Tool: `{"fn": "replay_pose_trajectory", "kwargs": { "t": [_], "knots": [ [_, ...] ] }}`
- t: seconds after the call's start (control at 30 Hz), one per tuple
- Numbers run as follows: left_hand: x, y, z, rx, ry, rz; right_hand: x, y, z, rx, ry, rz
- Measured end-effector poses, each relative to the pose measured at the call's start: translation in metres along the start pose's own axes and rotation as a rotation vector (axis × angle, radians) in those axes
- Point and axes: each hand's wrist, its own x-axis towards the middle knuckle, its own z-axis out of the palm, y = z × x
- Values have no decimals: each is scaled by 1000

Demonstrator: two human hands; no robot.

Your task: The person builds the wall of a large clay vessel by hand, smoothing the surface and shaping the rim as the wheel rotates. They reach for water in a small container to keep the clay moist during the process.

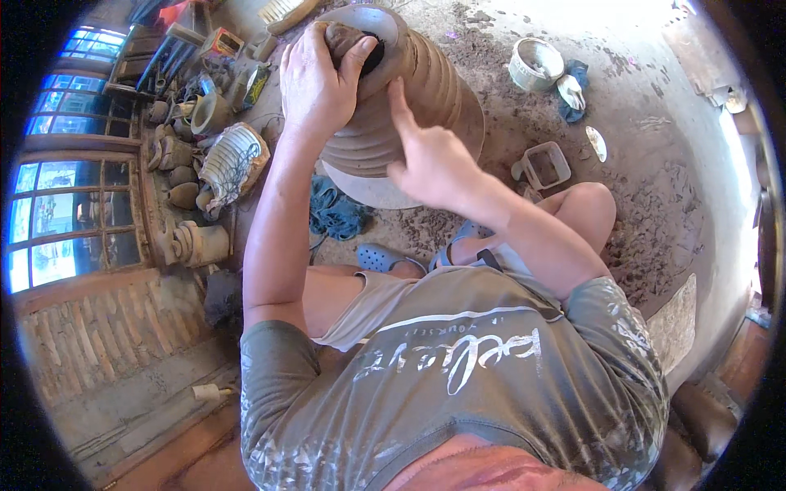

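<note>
Up at top centre, ahead of the person's knees, the ribbed clay vessel stands upright on a pale round board low to the floor. L hand is at its rim, fingers closed on what looks like a brown clay lump, thumb reaching toward the dark opening. R hand has its index finger out, tip at the vessel's shoulder just below the rim; other fingers curl in, nothing visibly held, tho can't tell re: the palm side. For good contact, prob. keep fingertip pressure light + even, b/c the wall may be soft & could dent; L hand should steady w/o leaning, esp. w/ its weight on one side of the rim. Nr the base, a crumpled blue cloth lies beside the board, w/ blue clogs close by; a foot could snag the cloth or nudge the board. Off to R: clear plastic container, pale tub, white oval disc, plus clay scraps strewn about. R forearm crosses over the R leg, prob. limiting elbow room. Along the L side, assorted pots sit well apart from both hands.
</note>
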Motion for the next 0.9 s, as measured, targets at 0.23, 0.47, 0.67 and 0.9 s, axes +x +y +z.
{"fn": "replay_pose_trajectory", "kwargs": {
  "t": [0.23,0.47,0.67,0.9],
  "knots": [
    [-2,-16,-10,-70,131,232,-25,-8,46,206,324,-511],
    [-89,23,-45,-230,53,134,-44,8,-10,176,467,-488],
    [-168,50,-33,-1255,-709,-551,-57,16,-16,-40,212,-681],
    [-185,57,-22,-1251,-795,-723,-62,40,9,-9,147,-607]
  ]
}}
